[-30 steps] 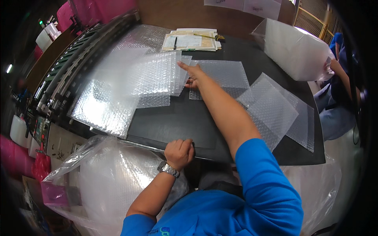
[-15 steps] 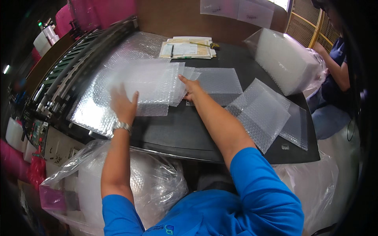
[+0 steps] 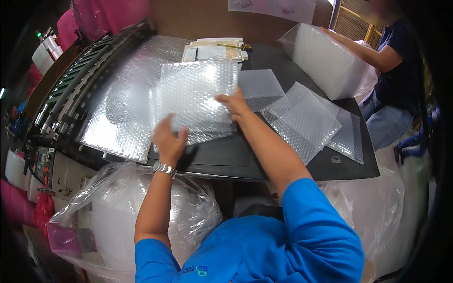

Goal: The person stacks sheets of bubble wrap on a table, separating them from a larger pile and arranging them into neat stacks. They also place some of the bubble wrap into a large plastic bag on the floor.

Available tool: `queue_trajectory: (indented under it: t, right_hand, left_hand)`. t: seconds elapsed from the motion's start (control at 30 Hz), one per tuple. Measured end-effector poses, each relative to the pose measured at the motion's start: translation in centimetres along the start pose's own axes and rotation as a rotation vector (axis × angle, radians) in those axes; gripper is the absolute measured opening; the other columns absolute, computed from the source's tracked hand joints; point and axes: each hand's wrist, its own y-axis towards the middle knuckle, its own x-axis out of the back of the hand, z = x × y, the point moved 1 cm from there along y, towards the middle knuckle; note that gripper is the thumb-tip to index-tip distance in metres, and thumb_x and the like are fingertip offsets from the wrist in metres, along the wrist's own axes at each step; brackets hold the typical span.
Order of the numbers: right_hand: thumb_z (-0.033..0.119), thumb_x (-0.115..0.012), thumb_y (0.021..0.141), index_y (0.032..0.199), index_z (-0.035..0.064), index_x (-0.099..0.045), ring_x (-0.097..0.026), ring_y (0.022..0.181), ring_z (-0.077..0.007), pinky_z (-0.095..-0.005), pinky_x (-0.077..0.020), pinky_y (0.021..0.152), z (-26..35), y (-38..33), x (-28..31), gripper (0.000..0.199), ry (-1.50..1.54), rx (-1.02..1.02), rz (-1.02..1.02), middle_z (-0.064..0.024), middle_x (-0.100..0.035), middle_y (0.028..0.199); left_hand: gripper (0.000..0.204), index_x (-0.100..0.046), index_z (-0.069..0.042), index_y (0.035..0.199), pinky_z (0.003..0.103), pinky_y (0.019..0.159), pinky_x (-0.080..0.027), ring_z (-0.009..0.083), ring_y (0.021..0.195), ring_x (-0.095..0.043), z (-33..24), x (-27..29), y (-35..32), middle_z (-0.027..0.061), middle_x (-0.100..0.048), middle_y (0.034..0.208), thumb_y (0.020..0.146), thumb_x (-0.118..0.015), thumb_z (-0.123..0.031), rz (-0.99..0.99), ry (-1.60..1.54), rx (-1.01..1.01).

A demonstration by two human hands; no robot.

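A loose stack of clear bubble-wrap bags (image 3: 196, 92) is tilted up off the dark worktable in front of me. My right hand (image 3: 234, 104) grips its right edge, thumb across the top and the other fingers hidden behind. At the lower left corner is my left hand (image 3: 169, 140), thumb and fingers apart; contact with the bags there is hard to judge. Beneath and left of the stack, a shiny bubble-wrap sheet (image 3: 113, 127) runs toward the roller machine (image 3: 71, 89).
More bubble-wrap bags (image 3: 302, 120) lie overlapping to the right, with another small pile (image 3: 259, 85) behind. Papers (image 3: 212, 47) and a tape measure (image 3: 246, 47) sit at the back. A co-worker (image 3: 394, 70) handles a large wrapped pack (image 3: 325, 61). A big plastic bag (image 3: 137, 207) bulges below the table's front edge.
The stack has been raised and tilted, its bags closer together. My left hand has moved right to its lower corner. The co-worker's arm now reaches over the wrapped pack.
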Motion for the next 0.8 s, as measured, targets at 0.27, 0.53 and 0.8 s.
queue_trajectory:
  t: [0.27,0.53,0.8]
  right_hand:
    - [0.009,-0.070,0.067,0.127,0.0012,-0.029,-0.047,0.109,-0.0309,-0.0414,-0.0391,0.091,2.4,-7.5,7.7,0.073,-0.225,-0.262,0.293,-0.0197,-0.046,0.118]
    - [0.012,-0.076,0.062,0.129,0.0017,-0.027,-0.042,0.113,-0.0239,-0.0328,-0.0344,0.095,10.3,-12.0,6.1,0.084,-0.243,0.401,0.383,-0.0129,-0.044,0.120]
    - [0.021,-0.084,0.047,0.130,0.0037,-0.027,-0.043,0.112,-0.0221,-0.0336,-0.0342,0.096,9.2,-12.1,9.7,0.102,-0.268,0.185,0.420,-0.0086,-0.046,0.119]
  left_hand:
    - [0.103,-0.009,0.007,0.135,0.038,0.106,-0.015,0.0318,0.131,-0.017,-0.4,2.0,-1.6,0.0251,-0.016,0.140,0.072,-0.063,-0.054,0.220,-0.818,0.366]
    - [0.092,-0.023,0.003,0.131,0.035,0.098,-0.028,0.0227,0.117,-0.034,-4.0,5.5,-0.2,0.0131,-0.034,0.129,0.066,-0.076,-0.035,-0.156,-1.092,0.063]
    - [0.076,-0.045,0.001,0.115,0.027,0.075,-0.044,0.0158,0.095,-0.048,-3.5,6.7,-2.0,0.0056,-0.051,0.105,0.061,-0.078,-0.042,0.149,-1.052,0.044]
